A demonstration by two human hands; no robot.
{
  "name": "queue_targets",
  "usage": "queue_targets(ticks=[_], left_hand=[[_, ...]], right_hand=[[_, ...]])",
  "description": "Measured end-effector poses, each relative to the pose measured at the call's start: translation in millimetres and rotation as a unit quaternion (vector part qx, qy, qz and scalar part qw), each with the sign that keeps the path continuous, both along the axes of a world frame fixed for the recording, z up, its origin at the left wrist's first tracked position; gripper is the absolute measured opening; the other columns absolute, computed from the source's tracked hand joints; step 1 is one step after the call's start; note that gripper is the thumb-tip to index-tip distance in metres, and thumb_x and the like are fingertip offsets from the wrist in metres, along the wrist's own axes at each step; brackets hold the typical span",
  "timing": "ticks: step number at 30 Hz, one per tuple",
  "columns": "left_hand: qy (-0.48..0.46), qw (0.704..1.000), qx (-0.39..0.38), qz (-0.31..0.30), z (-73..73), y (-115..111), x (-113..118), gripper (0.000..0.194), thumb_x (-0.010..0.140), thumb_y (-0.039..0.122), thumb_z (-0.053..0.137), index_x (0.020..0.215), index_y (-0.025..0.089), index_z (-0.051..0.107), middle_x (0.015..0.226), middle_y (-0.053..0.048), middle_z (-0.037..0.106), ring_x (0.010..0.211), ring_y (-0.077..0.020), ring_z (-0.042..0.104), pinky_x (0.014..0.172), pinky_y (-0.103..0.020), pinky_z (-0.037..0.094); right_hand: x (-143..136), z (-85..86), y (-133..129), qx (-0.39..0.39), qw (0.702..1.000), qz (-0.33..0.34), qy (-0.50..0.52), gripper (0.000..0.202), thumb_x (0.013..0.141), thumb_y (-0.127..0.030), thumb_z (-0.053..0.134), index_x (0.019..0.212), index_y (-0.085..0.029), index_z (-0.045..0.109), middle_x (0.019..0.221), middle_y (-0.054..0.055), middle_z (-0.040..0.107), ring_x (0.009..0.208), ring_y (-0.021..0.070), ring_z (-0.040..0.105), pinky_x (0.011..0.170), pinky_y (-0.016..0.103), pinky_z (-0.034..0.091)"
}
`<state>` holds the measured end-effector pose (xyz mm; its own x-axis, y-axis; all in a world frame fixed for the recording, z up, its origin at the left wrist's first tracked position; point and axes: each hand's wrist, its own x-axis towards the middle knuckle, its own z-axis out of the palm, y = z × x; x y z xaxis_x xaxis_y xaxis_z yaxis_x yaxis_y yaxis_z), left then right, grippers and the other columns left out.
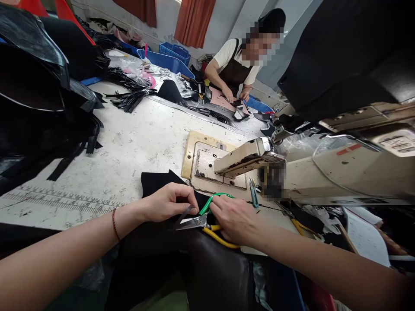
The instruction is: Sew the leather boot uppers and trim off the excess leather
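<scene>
My left hand (170, 201) is closed in a pinch on a thin dark strip (183, 216) at the table's front edge. Scissors (197, 221) with one yellow and one green handle are in my right hand (240, 220), whose fingers curl around the handles. Their blades point left and lie right beside the strip, below my left fingertips; whether they touch it, I cannot tell. Under and behind both hands spreads a black piece of material (155, 183), partly hidden by them. Small teal-handled thread snips (253, 193) lie to the right of my right hand.
A sewing machine (241, 160) stands ahead and to the right on the white table (129, 142). Black pieces (29, 121) are piled at left. A printed ruler (65, 201) runs along the front. Across the table, a person (238, 65) handles dark pieces.
</scene>
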<state>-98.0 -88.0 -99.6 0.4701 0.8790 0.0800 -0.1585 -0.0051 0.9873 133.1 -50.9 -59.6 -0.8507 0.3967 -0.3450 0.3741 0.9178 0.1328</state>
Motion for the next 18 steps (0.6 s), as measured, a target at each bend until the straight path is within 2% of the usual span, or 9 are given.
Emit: queue_targets(ticks=[10,15,17,18], left_hand=[[0.0,1.0,-0.008,0.022,0.7,0.9,1.0,0.029,0.078,0.041,0.072,0.07,0.013,0.067,0.069,-0.002,0.062,0.065,-0.0115,0.055,0.064,-0.023,0.047],[0.048,0.996,-0.001,0.081,8.6,6.0,-2.8,0.035,0.076,0.049,0.071,0.069,0.015,0.067,0.068,-0.002,0.06,0.063,-0.0125,0.054,0.063,-0.026,0.047],[0.097,0.987,0.003,0.129,17.6,-0.8,-14.6,0.032,0.068,0.044,0.079,0.084,0.018,0.071,0.083,-0.003,0.065,0.077,-0.017,0.059,0.073,-0.028,0.049],[0.124,0.979,0.008,0.164,22.5,-8.4,-22.8,0.039,0.065,0.041,0.082,0.096,0.02,0.07,0.097,-0.005,0.067,0.091,-0.0208,0.06,0.082,-0.031,0.048]], right_hand=[[-24.3,0.3,-4.1,-0.018,1.0,-0.004,-0.023,0.013,0.078,-0.022,0.055,0.089,-0.015,0.056,0.086,0.01,0.06,0.074,0.0235,0.056,0.055,0.031,0.03],[-39.0,6.7,-4.6,-0.056,0.998,-0.008,-0.037,0.024,0.078,-0.023,0.055,0.099,-0.012,0.058,0.095,0.01,0.062,0.077,0.0238,0.06,0.055,0.032,0.032],[-38.4,8.1,-3.8,-0.07,0.997,-0.018,-0.024,0.024,0.075,-0.024,0.057,0.096,-0.013,0.059,0.094,0.01,0.063,0.077,0.0236,0.06,0.055,0.032,0.033],[-36.9,8.2,-3.4,-0.073,0.997,-0.023,-0.017,0.022,0.074,-0.023,0.057,0.094,-0.014,0.059,0.093,0.009,0.063,0.077,0.0233,0.06,0.054,0.031,0.032]])
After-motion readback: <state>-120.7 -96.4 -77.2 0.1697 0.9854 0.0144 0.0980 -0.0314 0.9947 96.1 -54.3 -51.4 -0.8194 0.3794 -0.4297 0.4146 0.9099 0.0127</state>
